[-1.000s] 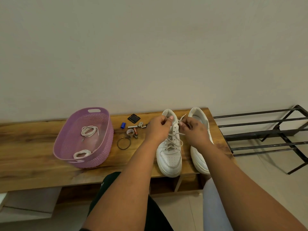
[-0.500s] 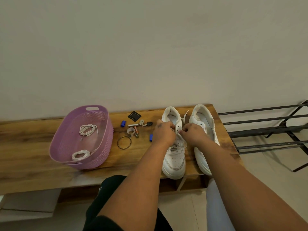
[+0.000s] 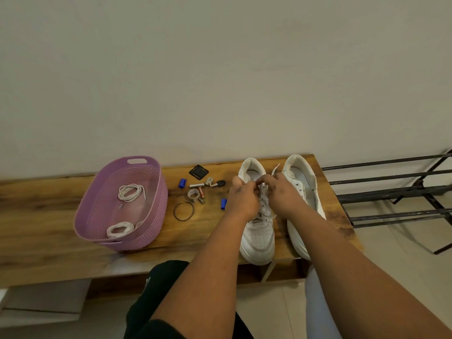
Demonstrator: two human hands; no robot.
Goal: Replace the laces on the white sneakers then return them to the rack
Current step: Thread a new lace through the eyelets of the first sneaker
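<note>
Head view looks down on a long wooden bench set against a plain wall, with a black metal shoe rack just beyond its right end, likely so the pair can go straight back once laced. A purple basket stands on the left half of the bench and holds two coiled white laces, kept together and within reach, probably as the replacements or the removed set; I cannot tell which.

Two white sneakers stand side by side at the right end, toes toward the person, which puts the eyelets under the hands. The left sneaker carries a lace crossed over its lower eyelets, while the right sneaker shows bare eyelets. Both hands meet over the left sneaker's tongue: the left hand and right hand have fingers curled, each apparently pinching a lace end near the upper eyelets.

Small items lie between basket and shoes: a wire ring, a black square piece, keys, blue caps.

No brand mark or writing is legible anywhere.
</note>
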